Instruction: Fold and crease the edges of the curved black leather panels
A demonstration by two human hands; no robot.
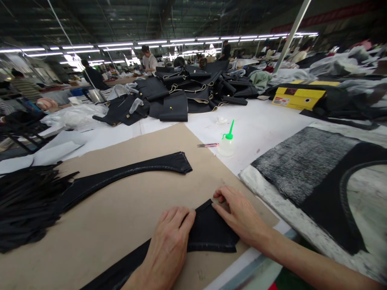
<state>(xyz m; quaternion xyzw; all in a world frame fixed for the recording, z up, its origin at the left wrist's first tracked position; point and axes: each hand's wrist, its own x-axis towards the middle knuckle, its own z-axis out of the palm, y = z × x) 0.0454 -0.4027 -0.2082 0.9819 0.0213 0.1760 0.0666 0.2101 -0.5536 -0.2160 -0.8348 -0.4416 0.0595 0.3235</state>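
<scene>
A long black curved panel (208,231), of fabric or leather, lies on the brown board, with a narrow folded strip along its far edge. My left hand (171,241) presses down across it, fingers bent together at that folded edge; its underside is hidden. At the panel's far right corner, my right hand (237,213) has its fingers curled and its thumb against the edge, gripping there. A similar curved black piece (145,164) lies farther off on the board, with a pale line along its curved side.
Left is a heap of black strips (24,205). Beyond the brown board (145,197) are pink-handled snips (208,145) and a green-nozzled bottle (226,146). A glue-streaked black piece (314,173) lies right. Black bag parts (175,104) and a yellow box (298,98) are behind; people work farther back.
</scene>
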